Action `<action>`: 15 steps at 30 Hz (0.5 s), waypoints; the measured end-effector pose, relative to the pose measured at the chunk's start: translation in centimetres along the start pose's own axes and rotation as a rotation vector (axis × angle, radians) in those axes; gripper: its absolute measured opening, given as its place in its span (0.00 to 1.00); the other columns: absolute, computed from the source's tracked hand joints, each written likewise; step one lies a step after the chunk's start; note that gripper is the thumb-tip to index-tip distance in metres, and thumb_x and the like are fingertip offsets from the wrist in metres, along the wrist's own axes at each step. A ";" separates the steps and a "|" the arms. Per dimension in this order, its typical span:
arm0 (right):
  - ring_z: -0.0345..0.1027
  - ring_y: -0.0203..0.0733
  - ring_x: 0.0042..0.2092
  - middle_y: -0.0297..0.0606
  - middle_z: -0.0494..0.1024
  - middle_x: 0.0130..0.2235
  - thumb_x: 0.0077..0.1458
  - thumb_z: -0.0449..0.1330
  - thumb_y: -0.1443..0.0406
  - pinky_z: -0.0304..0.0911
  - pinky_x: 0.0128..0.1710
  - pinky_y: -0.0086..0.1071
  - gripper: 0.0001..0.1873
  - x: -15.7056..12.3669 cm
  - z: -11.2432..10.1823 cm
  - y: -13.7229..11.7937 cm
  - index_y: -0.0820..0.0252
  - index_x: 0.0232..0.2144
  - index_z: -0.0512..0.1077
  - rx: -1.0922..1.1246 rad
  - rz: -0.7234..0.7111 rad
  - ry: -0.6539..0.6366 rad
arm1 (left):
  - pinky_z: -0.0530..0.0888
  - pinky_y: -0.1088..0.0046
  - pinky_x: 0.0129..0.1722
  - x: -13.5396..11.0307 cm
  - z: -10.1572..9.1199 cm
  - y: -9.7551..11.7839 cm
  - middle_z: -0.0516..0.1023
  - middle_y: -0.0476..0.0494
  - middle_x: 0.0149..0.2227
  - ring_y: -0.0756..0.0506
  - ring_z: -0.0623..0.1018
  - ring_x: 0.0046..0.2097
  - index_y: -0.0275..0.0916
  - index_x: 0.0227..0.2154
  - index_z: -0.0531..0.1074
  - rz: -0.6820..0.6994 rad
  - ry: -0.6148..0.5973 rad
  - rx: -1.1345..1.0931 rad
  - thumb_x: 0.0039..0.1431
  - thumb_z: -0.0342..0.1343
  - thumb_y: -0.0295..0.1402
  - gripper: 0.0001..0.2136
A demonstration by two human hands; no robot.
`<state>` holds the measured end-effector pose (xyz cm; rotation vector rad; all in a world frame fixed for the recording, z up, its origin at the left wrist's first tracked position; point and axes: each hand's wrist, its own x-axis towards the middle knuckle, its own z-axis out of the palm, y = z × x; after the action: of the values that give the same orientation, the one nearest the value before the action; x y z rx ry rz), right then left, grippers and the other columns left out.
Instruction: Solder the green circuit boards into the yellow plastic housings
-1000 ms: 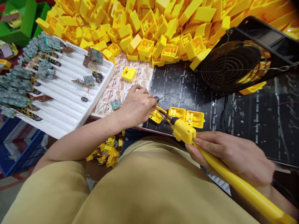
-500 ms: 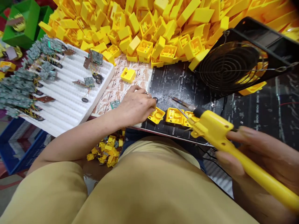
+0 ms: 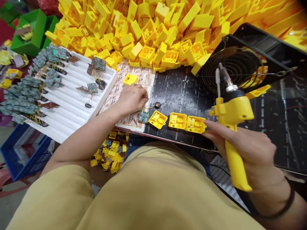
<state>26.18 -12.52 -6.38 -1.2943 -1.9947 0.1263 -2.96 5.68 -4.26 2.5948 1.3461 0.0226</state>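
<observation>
My right hand [image 3: 249,150] is wrapped around the handle of a yellow soldering gun [image 3: 236,111], its metal tip pointing up and away in front of the fan. A fingertip of that hand reaches the right end of two yellow cases [image 3: 177,120] standing side by side. My left hand [image 3: 133,99] hovers over the patterned sheet with fingers curled together; whatever they pinch is hidden. Just below it lies a green circuit board [image 3: 144,117], with thin wires leading to a small round black speaker [image 3: 157,104]. A third open yellow case [image 3: 158,119] sits beside the board.
Yellow cases [image 3: 148,54] are heaped along the back. A black fan [image 3: 230,70] stands at the right. On the left, a white foam tray [image 3: 74,86] carries wired circuit boards [image 3: 21,92]. A single yellow part [image 3: 130,79] lies behind my left hand. A blue crate [image 3: 21,153] is lower left.
The soldering gun has swung from pointing left to pointing up, and my right hand has come in toward the cases. My left hand has drawn left off the third case, uncovering board and speaker.
</observation>
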 end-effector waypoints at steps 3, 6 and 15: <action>0.79 0.39 0.40 0.34 0.82 0.44 0.62 0.65 0.66 0.72 0.45 0.29 0.16 0.9 0.7 1.3 0.46 0.51 0.75 0.015 -0.032 -0.047 | 0.77 0.60 0.46 -0.5 0.2 -1.0 0.83 0.41 0.36 0.42 0.81 0.42 0.36 0.33 0.76 0.006 0.027 -0.352 0.58 0.55 0.31 0.06; 0.75 0.49 0.55 0.42 0.77 0.56 0.60 0.68 0.57 0.72 0.56 0.40 0.17 1.9 2.3 1.5 0.51 0.49 0.71 0.089 -0.050 -0.096 | 0.79 0.68 0.40 -0.5 -0.5 -1.8 0.82 0.42 0.33 0.46 0.83 0.37 0.36 0.35 0.72 0.002 0.028 -0.752 0.60 0.54 0.32 0.05; 0.77 0.49 0.49 0.45 0.79 0.51 0.61 0.67 0.59 0.76 0.49 0.42 0.21 4.1 6.1 -1.9 0.57 0.53 0.68 0.005 -0.061 0.035 | 0.77 0.68 0.37 -0.1 -3.3 2.5 0.82 0.49 0.29 0.47 0.81 0.33 0.39 0.32 0.78 0.250 -0.132 -0.480 0.59 0.58 0.30 0.05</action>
<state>20.06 -8.29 -7.76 -1.2230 -2.0014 0.0787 -1.37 4.84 -0.50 2.2861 0.8373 0.1865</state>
